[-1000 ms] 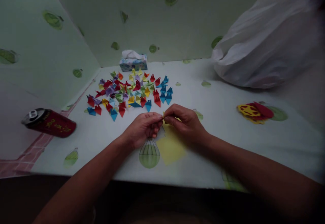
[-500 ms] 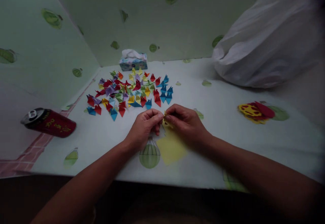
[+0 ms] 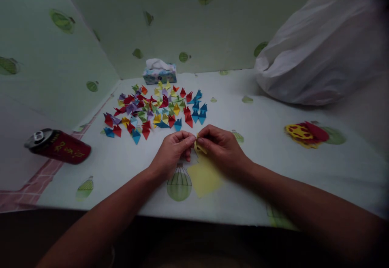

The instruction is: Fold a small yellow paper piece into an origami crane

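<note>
My left hand (image 3: 176,149) and my right hand (image 3: 222,147) meet over the middle of the table, thumbs pinched against fingers. Between their fingertips is a small yellow paper cut-out (image 3: 199,149) with holes in it, mostly hidden by the right fingers. Both pinches close on it at its upper edge. Below the hands a square of yellow paper (image 3: 204,179) lies flat on the table, partly under my right hand. Just beyond my fingers stand many small folded-paper cranes (image 3: 152,108) in red, blue, yellow, green and purple.
A red drink can (image 3: 62,146) lies tilted at the left edge. Behind the cranes stands a tissue box (image 3: 159,75). A large white plastic bag (image 3: 306,65) fills the back right. Nearer, on the right, is a pile of yellow and red paper cut-outs (image 3: 300,134).
The hands stay nearly in place. My right hand has shifted slightly, and a little more of the yellow cut-out shows beneath its fingers.
</note>
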A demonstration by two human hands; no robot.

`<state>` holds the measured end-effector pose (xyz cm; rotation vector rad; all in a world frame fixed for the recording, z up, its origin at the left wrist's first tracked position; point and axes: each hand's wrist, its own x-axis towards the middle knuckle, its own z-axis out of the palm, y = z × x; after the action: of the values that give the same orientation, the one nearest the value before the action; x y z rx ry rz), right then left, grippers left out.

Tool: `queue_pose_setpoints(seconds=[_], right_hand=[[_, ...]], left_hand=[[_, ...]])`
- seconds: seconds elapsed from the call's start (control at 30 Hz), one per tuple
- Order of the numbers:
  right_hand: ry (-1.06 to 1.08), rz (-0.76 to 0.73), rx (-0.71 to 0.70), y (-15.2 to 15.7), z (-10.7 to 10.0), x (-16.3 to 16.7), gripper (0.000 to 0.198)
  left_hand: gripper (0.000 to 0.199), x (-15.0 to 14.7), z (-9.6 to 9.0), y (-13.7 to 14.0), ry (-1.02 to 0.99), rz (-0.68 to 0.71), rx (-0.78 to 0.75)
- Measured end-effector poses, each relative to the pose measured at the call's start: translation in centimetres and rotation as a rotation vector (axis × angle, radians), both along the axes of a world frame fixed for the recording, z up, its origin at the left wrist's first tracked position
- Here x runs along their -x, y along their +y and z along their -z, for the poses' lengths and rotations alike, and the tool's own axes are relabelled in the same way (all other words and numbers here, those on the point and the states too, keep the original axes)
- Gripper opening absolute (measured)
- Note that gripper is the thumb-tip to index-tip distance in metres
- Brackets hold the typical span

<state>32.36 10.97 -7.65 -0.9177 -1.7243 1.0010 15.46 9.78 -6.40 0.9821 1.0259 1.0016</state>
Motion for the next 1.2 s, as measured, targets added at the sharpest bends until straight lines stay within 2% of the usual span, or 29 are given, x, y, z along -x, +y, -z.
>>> queue_pose_setpoints(seconds=[0.4,0.63,0.77,0.9,1.07,1.2], right_hand=[[-0.08,0.045,-0.19,0.08,0.38,0.06,0.011],[-0.061,0.053,-0.193,-0.25,0.47,0.4,0.012],[-0.029,0.066,-0.133,-0.14,0.37,0.31,0.01],[0.014,0.077,-0.067,0.1,0.39,0.2,0.009],[-0.011,0.063,-0.11,0.08,0.41,0.25,0.008],[-0.042,0.052,-0.124,-0.04,0.39,0.35,0.009]], left_hand=[[0.03,-0.28,-0.27,-0.07,-0.121,0.016,0.108],[0.026,-0.8,0.3,-0.58,-0.036,-0.054,-0.007],[0.025,-0.9,0.28,-0.72,-0.047,-0.1,-0.023],[0.027,-0.81,0.38,-0.49,-0.096,-0.085,-0.005],[0.027,-0.77,0.36,-0.35,-0.059,-0.071,0.007],[0.026,-0.69,0.33,-0.41,0.013,-0.072,-0.055]])
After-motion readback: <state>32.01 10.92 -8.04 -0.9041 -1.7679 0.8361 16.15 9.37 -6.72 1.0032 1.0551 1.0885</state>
